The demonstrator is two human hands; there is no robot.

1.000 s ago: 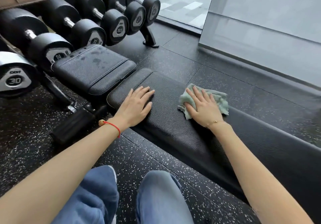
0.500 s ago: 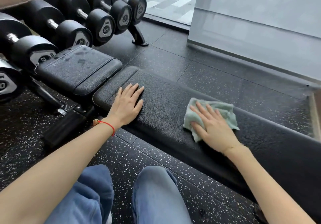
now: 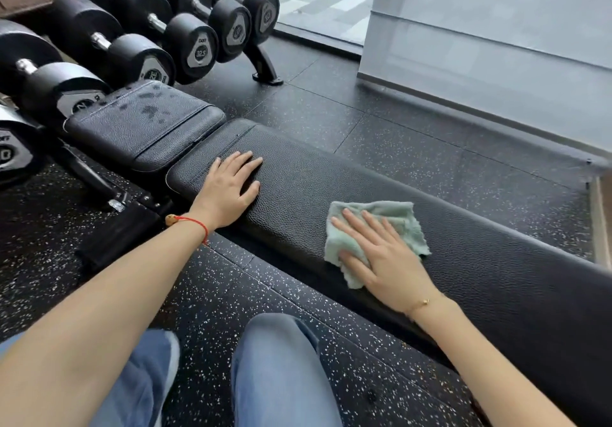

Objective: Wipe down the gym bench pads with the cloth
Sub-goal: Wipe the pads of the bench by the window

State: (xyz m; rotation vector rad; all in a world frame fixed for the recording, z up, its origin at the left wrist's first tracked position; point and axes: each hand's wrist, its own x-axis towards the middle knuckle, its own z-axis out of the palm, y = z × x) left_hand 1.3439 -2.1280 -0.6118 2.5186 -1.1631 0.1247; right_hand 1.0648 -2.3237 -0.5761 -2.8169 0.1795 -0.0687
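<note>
The long back pad (image 3: 331,174) of the bench is the surface being wiped, and everything else is placed against it. Its far edge borders open speckled floor (image 3: 414,148) running to the grey wall (image 3: 496,62); its near edge faces the person's knees (image 3: 278,360). Bare black leather stretches between the two hands and on past the cloth toward the pad's right end. Just beyond the pad's left end sits the seat pad (image 3: 142,125), marked with dark wet blotches, and behind that the dumbbell rack (image 3: 185,39).

The cloth (image 3: 397,218) is pale green, rumpled and frayed-edged, lying flat on the pad near its near edge. The right hand (image 3: 381,254) presses on it, palm down, fingers spread wide. The left hand (image 3: 228,188) rests flat and open on the pad's left end, holding nothing.
</note>
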